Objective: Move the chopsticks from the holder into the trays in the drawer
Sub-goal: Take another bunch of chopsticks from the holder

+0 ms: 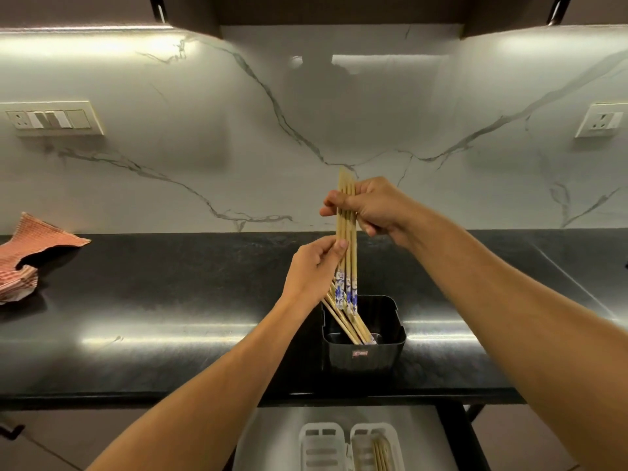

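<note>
Well, it's partway done: a few chopsticks [382, 455] already lie in the right-hand tray [373, 428] at six o'clock. Several more sticks [343, 322] lean in the black holder [363, 360] on the counter, and a bundle [346, 229] stands upright just above it. The right hand [372, 209] pinches the bundle near its top and the left hand [311, 271] grips its middle. The frame edge cuts off the tray, so I can't count what's in it.

Both hands [370, 207] grip upright chopsticks [347, 232] above black holder [365, 355]; more chopsticks lean inside.
</note>
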